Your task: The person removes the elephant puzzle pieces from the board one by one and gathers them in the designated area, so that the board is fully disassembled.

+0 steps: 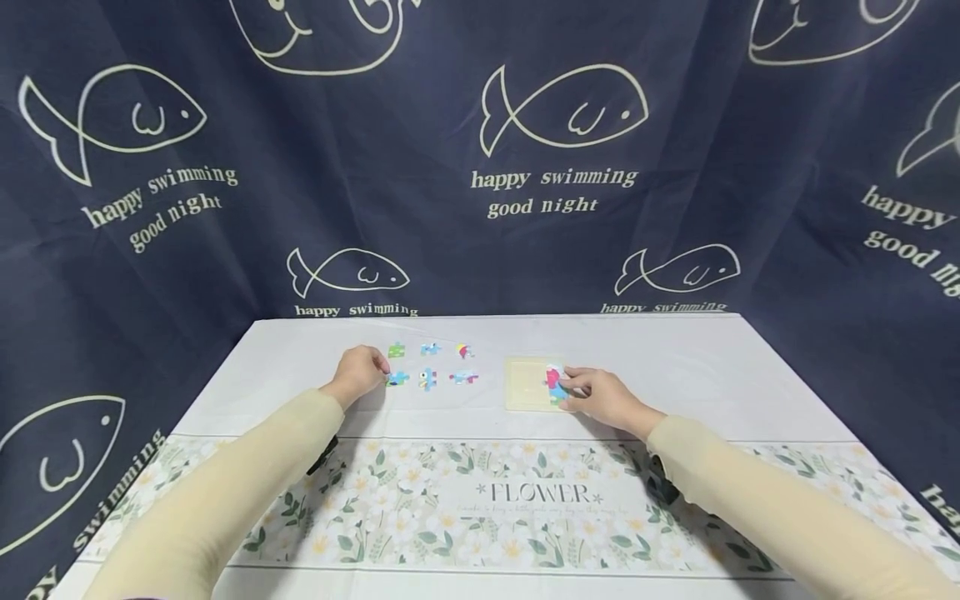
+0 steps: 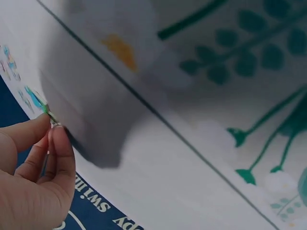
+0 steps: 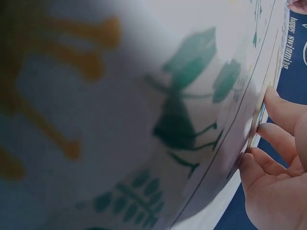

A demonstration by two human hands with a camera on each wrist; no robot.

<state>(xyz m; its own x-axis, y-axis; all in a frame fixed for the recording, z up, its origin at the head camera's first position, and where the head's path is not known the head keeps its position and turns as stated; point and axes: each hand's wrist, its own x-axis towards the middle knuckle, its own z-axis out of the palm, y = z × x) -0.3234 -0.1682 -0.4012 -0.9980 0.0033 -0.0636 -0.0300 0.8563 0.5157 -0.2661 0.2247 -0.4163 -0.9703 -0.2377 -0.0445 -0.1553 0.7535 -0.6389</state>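
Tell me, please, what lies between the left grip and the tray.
Puzzle pieces, in two rows of three, lie between the left grip and the tray; the head view shows this.

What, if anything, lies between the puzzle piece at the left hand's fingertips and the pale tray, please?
Two flat pieces do: the near row's middle piece, then its rightmost piece, before the tray. Nothing taller is visible between the left hand and the tray.

A homelike, curtained-off spot, shown by fish-print drapes (image 1: 435, 158) around a flower-patterned tablecloth (image 1: 465, 427).
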